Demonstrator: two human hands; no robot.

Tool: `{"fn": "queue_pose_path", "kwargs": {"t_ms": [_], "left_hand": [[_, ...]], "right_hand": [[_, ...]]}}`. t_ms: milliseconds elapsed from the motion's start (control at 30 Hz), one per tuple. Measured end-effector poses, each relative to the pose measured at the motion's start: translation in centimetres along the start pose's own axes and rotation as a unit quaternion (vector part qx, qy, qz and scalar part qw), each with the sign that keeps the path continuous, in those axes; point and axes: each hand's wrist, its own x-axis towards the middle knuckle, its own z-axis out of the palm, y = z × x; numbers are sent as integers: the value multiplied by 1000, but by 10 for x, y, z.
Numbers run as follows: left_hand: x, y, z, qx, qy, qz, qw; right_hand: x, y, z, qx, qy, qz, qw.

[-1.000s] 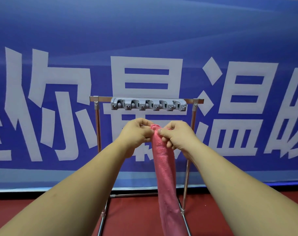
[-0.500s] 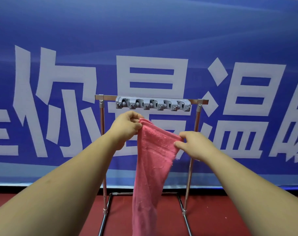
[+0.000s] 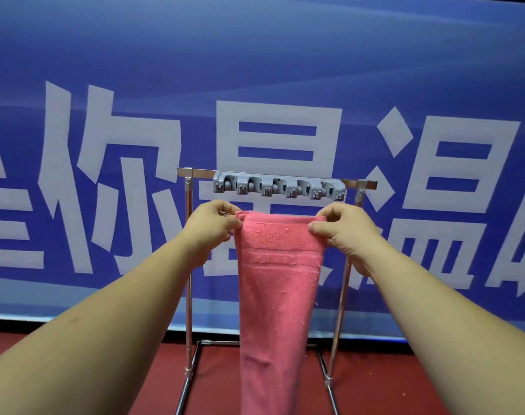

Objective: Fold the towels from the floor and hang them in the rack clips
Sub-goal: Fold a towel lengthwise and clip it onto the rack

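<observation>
A pink towel [image 3: 279,283] hangs long and folded in front of me, its top edge stretched level between my hands. My left hand [image 3: 213,227] pinches the top left corner and my right hand [image 3: 343,232] pinches the top right corner. Just above the towel's top edge sits the grey clip strip [image 3: 279,187] with several clips, fixed to the top bar of a metal rack [image 3: 189,265]. The towel does not touch the clips. Its lower end runs out of view at the bottom.
The rack's chrome legs and base bars stand on a dark red floor [image 3: 405,381]. Right behind the rack a blue banner with large white characters [image 3: 279,70] fills the background.
My hands have drawn apart from a bunched grip, spreading the towel's top edge wide and level. The towel has risen closer to the clip strip.
</observation>
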Motion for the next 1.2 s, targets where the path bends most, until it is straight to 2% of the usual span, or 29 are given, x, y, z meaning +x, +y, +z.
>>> {"fn": "queue_pose_path", "kwargs": {"t_ms": [533,800,1000,1200], "left_hand": [[1,5,11,-25,-11,8,1000],[1,7,11,-26,-10,19,999],[-2,11,8,-32,-22,43,998],[-3,13,3,-24,-34,64,997]], "right_hand": [[1,-11,-11,-31,41,-44,998],[-1,-6,-20,2,21,-17,1000],[-3,5,-26,-65,12,3,998],[-6,-1,-24,-39,11,4,999]]}}
